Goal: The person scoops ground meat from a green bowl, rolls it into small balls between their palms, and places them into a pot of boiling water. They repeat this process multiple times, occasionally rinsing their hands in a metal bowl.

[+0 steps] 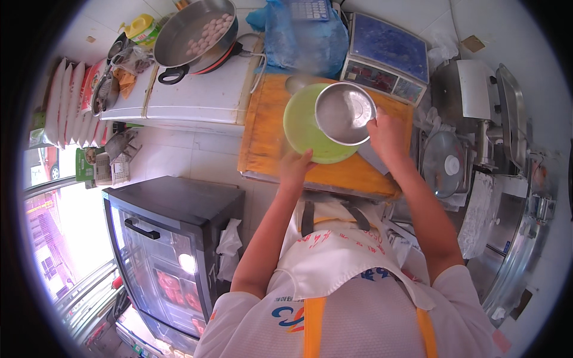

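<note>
My left hand grips the near rim of a green plastic bowl, thumb over the edge. In my right hand is a round stainless steel pan or bowl, held by its right side above the green bowl's right part. Its inside looks pale and shiny; whether it holds anything, I cannot tell. Both are over an orange-brown wooden board. A metal ladle or spoon lies behind the green bowl, partly hidden. Under my right wrist, a grey flat thing, perhaps a cleaver blade, is partly covered.
Behind the board stand a digital scale and a blue plastic bag. A large pan with pinkish balls in liquid sits at the back left. At right are a glass-lidded pot and a meat grinder; a glass-door cabinet stands lower left.
</note>
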Demonstrator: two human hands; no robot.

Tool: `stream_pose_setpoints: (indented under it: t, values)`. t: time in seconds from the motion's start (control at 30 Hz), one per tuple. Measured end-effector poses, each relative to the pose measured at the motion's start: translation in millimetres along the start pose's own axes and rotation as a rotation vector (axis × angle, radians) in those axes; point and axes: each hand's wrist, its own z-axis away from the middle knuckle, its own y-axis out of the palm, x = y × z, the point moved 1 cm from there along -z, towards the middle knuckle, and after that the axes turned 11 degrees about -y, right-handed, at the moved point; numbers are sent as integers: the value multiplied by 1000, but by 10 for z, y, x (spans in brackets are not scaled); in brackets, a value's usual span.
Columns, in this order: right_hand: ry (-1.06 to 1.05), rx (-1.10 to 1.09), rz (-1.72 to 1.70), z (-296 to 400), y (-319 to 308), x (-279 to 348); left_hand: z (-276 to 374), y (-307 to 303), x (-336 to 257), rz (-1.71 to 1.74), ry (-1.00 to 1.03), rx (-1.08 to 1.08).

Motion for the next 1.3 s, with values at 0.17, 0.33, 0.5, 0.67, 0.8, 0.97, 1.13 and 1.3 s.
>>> stream_pose_setpoints:
  t: [0.17,0.33,0.5,0.67,0.8,0.97,1.13,1.3]
  values:
    - [-149,-122,139,85,184,342,-5,-61,-91,39,-5,65]
    - [-269,-336,205,217,303,301,7,-109,-180,13,-65,86]
    - [-356,-563,334,249,179,416,-24,-144,-181,12,-72,106]
    - [-443,-602,311,215,88,468,-103,-142,-110,19,-67,121]
    - [-313,-636,217,188,55,337,-99,-86,-93,28,-76,90]
    - [198,-611,-89,207,28,-425,-175,-67,-50,-51,-3,4]
    - [715,-306,-612,460,280,-1526,-103,10,-157,-88,-26,-24]
    - [528,-368,-267,573,311,-1621,-122,-36,-110,-106,-55,-65]
